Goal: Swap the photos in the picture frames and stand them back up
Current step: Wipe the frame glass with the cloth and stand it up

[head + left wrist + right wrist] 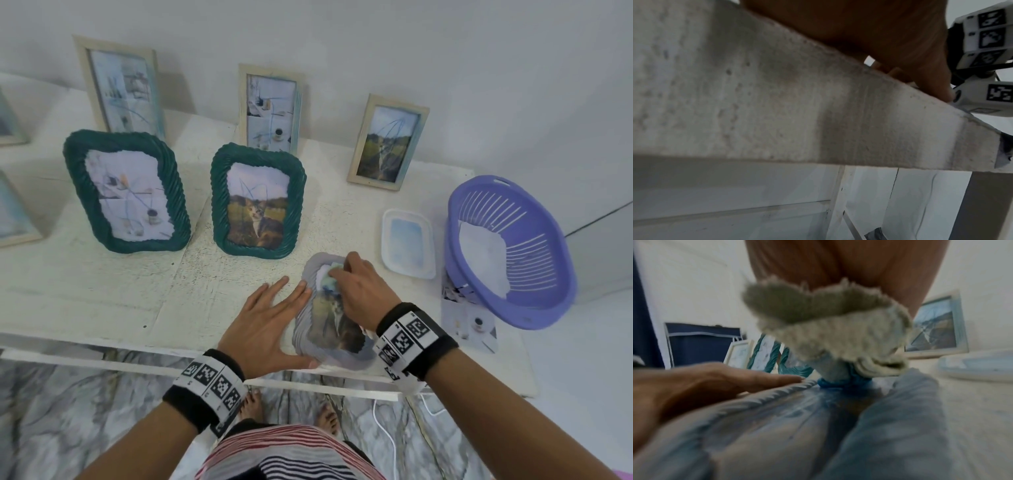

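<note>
The left hand [270, 322] is laid flat on the white table [102, 294], palm down, fingers straight and slightly spread, with the fingertips and the thumb side pressed against the left edge of a grey ribbed frame [303, 329] that lies face up near the front edge of the table. The right hand [359, 291] is bent down over the upper part of the same frame, its fingers curled around a small pale cloth [834, 331], which is held bunched against the glass; in the right wrist view the cloth is seen pressed onto the frame surface. A cat photo [334, 325] is seen inside the lying frame. Black wristbands carrying black-and-white square code markers are worn on both wrists; no letters can be read on them. Behind the hands, two green ribbed frames are stood upright: the left one [126, 192] holds a pale still-life picture, the right one [257, 200] a cat picture. Three light wooden frames [388, 142] are leaned against the wall further back. To the right, a white shallow tray [407, 243] is placed beside a purple slotted basket [510, 250], and a loose photo [469, 325] is partly tucked under the basket. No brand names or writing can be made out.
</note>
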Tool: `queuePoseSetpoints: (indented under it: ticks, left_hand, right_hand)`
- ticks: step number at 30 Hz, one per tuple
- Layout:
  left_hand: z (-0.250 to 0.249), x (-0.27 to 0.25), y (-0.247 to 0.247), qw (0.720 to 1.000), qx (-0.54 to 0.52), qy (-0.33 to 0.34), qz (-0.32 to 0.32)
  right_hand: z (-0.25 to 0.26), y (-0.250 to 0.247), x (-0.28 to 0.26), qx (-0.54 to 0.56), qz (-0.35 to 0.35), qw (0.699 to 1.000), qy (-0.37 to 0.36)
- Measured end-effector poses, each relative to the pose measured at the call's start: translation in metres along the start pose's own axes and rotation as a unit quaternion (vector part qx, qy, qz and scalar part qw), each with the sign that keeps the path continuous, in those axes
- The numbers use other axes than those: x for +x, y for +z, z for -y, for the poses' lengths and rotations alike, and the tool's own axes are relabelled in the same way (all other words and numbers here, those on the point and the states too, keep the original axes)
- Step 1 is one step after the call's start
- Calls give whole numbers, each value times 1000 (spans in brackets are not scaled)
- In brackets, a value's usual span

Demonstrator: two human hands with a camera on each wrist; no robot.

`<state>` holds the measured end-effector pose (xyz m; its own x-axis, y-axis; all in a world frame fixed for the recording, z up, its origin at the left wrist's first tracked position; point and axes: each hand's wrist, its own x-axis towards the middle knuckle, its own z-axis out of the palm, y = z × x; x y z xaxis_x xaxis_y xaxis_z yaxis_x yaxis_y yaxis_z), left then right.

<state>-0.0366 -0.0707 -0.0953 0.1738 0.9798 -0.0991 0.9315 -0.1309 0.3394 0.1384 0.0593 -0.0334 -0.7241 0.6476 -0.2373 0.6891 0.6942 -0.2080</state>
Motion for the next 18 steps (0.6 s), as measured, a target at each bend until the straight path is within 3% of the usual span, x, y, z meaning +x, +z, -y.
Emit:
queuePoseSetpoints:
  ticks: [5,11,18]
  left_hand:
    - [0,0,3,1000,-2,6,-16]
    - [1,-1,3,1000,-5,10,-20]
    - [2,-1,4,1000,-12,12,-23]
  right_hand:
    - [4,10,-35,19,51,993,-102]
    - [-3,2,-15,-1,8,1000,-9]
    - [7,7,-45,9,70,994,-85]
